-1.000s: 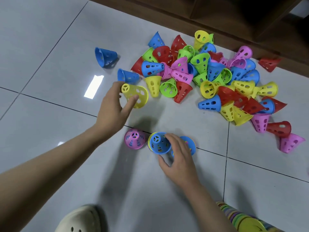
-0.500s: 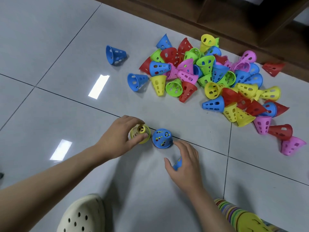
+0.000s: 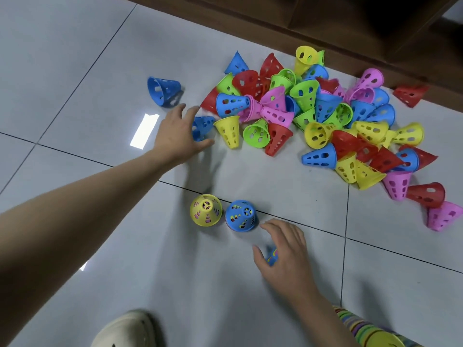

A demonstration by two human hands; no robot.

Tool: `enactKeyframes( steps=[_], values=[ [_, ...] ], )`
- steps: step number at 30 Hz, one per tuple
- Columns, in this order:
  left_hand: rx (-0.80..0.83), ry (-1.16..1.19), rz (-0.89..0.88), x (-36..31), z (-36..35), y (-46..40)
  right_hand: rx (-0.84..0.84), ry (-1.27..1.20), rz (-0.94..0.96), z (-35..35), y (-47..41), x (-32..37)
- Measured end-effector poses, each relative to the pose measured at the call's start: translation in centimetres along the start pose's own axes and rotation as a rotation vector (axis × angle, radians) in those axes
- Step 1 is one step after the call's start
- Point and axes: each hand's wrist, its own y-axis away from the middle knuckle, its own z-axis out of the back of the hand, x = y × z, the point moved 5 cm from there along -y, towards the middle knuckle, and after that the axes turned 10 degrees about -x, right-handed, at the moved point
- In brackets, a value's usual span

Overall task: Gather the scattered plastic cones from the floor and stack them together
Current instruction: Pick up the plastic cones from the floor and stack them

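Observation:
A heap of several perforated cones in red, blue, green, yellow and pink lies on the tiled floor. My left hand stretches out with spread fingers around a lying blue cone at the heap's left edge, thumb beneath it. Closer to me stand a yellow cone over a pink one and a blue-topped stack, both narrow end up. My right hand covers another blue cone, fingers curved over it; most of that cone is hidden.
A lone blue cone lies left of the heap, a red one by the wooden furniture base at the back. A long multicoloured stack lies at the bottom right. A cream clog is at the bottom edge.
My left hand set the yellow cone over the pink one, let go, and reached forward to the blue cone at the heap's edge. My right hand stayed on its blue cone.

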Motion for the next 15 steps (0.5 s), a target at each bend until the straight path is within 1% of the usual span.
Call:
enactKeyframes(
  steps=[2,4,8,10,12,15],
  values=[
    [0.052,-0.102,0.015,-0.3,-0.7,-0.6,-0.007,-0.020,-0.035,0.1,-1.4,0.1],
    [0.064,-0.156,0.055,-0.2,-1.0,-0.6,-0.015,-0.051,-0.048,0.1,-3.2,0.5],
    [0.079,-0.114,0.162,0.8,-0.7,0.7,0.005,-0.071,-0.050,-0.1,-6.0,1.1],
    [0.125,-0.031,0.231,1.6,-0.6,1.7,0.026,-0.079,-0.047,-0.1,-6.5,1.2],
    [0.157,0.104,0.318,2.3,-0.4,2.9,0.033,-0.084,-0.040,0.1,-6.5,1.3],
    [0.137,0.365,0.440,2.6,0.7,5.6,0.060,-0.080,-0.034,0.6,-6.0,1.3]
  ],
)
